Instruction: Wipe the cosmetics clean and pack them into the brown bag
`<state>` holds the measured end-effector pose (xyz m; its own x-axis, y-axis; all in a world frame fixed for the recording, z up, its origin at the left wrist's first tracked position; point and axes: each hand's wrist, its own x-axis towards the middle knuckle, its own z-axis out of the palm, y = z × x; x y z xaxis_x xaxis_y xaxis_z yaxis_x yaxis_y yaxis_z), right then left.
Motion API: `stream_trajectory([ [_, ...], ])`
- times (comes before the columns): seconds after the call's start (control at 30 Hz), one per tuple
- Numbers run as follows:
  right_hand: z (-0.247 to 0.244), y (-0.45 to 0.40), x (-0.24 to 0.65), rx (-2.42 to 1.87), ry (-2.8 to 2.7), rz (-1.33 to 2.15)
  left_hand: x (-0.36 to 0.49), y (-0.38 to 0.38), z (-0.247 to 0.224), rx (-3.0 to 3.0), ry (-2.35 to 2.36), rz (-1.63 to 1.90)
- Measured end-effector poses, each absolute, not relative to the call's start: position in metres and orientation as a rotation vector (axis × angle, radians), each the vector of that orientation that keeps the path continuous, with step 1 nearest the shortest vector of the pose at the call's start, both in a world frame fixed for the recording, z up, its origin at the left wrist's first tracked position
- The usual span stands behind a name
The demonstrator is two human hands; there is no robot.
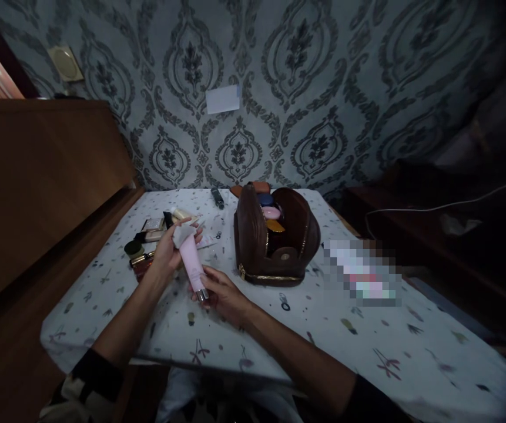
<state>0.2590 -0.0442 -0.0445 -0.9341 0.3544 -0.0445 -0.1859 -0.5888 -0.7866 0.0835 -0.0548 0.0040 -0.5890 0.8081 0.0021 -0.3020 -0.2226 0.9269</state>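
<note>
A pink tube with a silver cap slants between my two hands above the table. My left hand is closed around its upper end, where a whitish piece, perhaps a wipe or tissue, also shows. The fingers of my right hand grip the tube near the silver cap. Just right of my hands stands an open dark brown bag with a gold zipper. Inside it lie a pink item, a yellow item and a blue item.
Several cosmetics, among them a dark round jar and a compact, lie left of the bag. A dark green tube lies near the wall. A blurred item is at the right. A wooden cabinet borders the table's left.
</note>
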Motion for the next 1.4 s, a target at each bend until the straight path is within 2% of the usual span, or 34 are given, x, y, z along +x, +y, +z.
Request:
stream_trajectory([
  [0.13, -0.042, -0.044, 0.258, -0.297, -1.179, 2.571, 0.087, -0.052, 0.0, 0.361, 0.926, 2.056],
  [0.37, -0.05, -0.037, 0.251, -0.332, -0.991, 2.541, 0.079, -0.047, -0.008, 0.12, 0.866, 2.243],
  [0.47, -0.054, -0.031, 0.247, -0.381, -0.863, 2.5, 0.087, -0.055, -0.013, 0.182, 0.909, 2.17],
  [0.67, -0.055, -0.026, 0.245, -0.417, -0.892, 2.406, 0.134, -0.067, -0.024, 0.637, 1.213, 1.763],
  [0.87, -0.053, -0.028, 0.251, -0.45, -0.966, 2.543, 0.127, -0.062, -0.016, 0.503, 1.226, 2.025],
  [1.0, -0.05, -0.029, 0.25, -0.424, -0.952, 2.663, 0.113, -0.062, -0.012, 0.451, 1.161, 2.069],
  [1.4, -0.058, -0.041, 0.249, -0.401, -1.289, 2.446, 0.103, -0.062, -0.015, 0.376, 1.213, 2.311],
])
